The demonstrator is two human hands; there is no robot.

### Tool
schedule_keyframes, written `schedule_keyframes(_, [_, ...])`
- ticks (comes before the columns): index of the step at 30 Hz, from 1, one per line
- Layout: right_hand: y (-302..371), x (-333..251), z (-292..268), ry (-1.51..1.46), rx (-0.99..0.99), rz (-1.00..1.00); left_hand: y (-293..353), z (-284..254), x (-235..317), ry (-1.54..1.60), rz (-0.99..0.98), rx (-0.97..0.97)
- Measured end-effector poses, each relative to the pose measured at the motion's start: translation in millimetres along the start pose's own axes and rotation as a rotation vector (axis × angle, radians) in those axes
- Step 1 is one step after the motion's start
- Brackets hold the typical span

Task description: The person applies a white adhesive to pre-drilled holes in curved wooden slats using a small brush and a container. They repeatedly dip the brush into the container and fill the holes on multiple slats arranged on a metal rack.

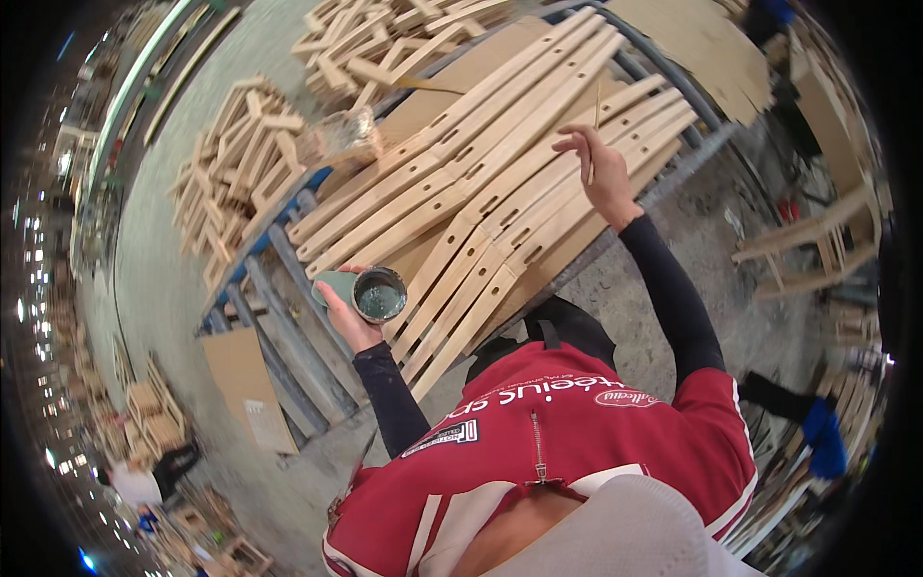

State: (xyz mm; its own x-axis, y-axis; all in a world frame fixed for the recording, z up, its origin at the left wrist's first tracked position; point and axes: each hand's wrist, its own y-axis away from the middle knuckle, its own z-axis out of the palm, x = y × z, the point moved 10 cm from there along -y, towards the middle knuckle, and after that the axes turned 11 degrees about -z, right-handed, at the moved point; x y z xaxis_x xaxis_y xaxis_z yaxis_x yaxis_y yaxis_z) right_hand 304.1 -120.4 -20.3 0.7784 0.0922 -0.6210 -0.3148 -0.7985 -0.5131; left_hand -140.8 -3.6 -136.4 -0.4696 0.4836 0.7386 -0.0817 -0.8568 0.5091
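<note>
My left hand (351, 325) is wrapped around a small round cup (379, 294) with dark, stained walls and a grey-green liquid inside. Held in the same hand is a flat pale green piece (334, 285), perhaps sandpaper. Over the far right part of the wooden slats, my right hand (606, 178) pinches a thin stick (597, 108); whether it has a brush tip I cannot tell. Several long, slightly bent wooden slats (452, 180) with oval slots lie side by side beneath my hands.
Cardboard (524, 58) lies under the slats on a roller conveyor (288, 317) with blue side rails. Piles of wooden frame parts (252, 159) stand on the floor beyond it. A clear plastic bag (348, 137) sits near the slats' far left ends. Wooden chair frames (817, 240) are at the right.
</note>
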Motion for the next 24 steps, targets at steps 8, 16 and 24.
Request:
schedule_keyframes(8, [-128,129,180,0.198,-0.285,-0.164,51,-43,-3,0.027,0.053,0.269])
schedule_keyframes(16, [-172,231,355,0.502,-0.642,-0.07,94,-62,15,0.023,0.171,0.558])
schedule_keyframes(24, [-191,254,344,0.287,-0.535,-0.231,68,-66,74,0.235,0.226,0.36])
